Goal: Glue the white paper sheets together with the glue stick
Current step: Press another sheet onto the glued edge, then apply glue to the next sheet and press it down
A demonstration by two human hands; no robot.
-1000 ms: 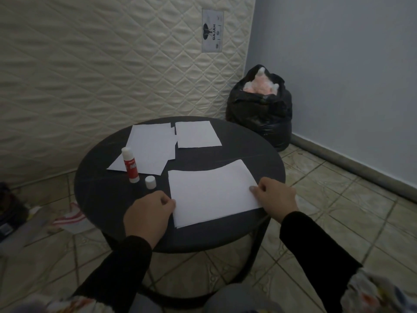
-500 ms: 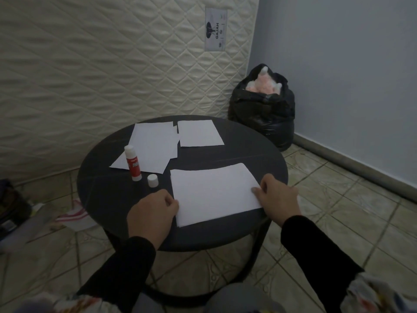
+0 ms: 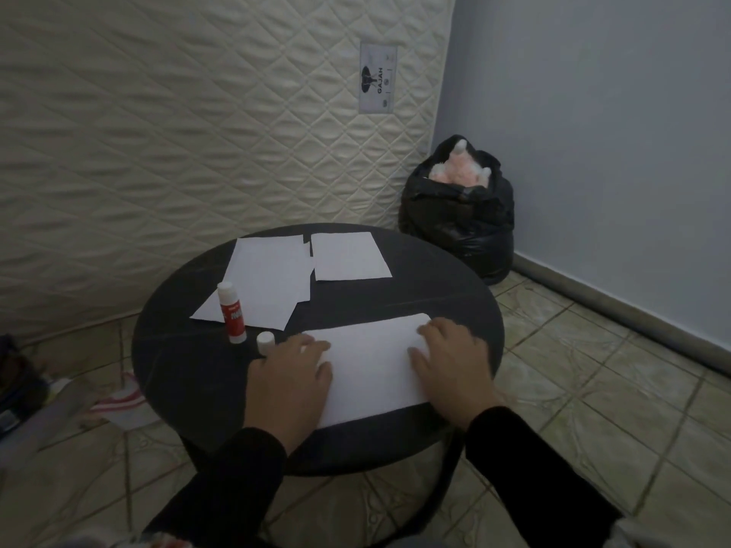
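A white paper sheet (image 3: 372, 369) lies at the near side of the round black table (image 3: 178, 361). My left hand (image 3: 290, 379) rests flat on its left end, fingers spread. My right hand (image 3: 451, 369) lies flat on its right end, fingers apart. A red and white glue stick (image 3: 232, 313) stands upright and uncapped left of the sheet, with its white cap (image 3: 265, 342) beside it, just by my left hand. Further back lie a stack of white sheets (image 3: 265, 284) and a single white sheet (image 3: 348, 255).
A quilted mattress (image 3: 197, 132) leans against the wall behind the table. A filled black bin bag (image 3: 459, 215) sits in the corner at the right. Cloth and clutter (image 3: 114, 405) lie on the tiled floor to the left.
Both hands have moved from the sheet's side edges onto its surface, fingers flattened. The view has tilted upward a little.
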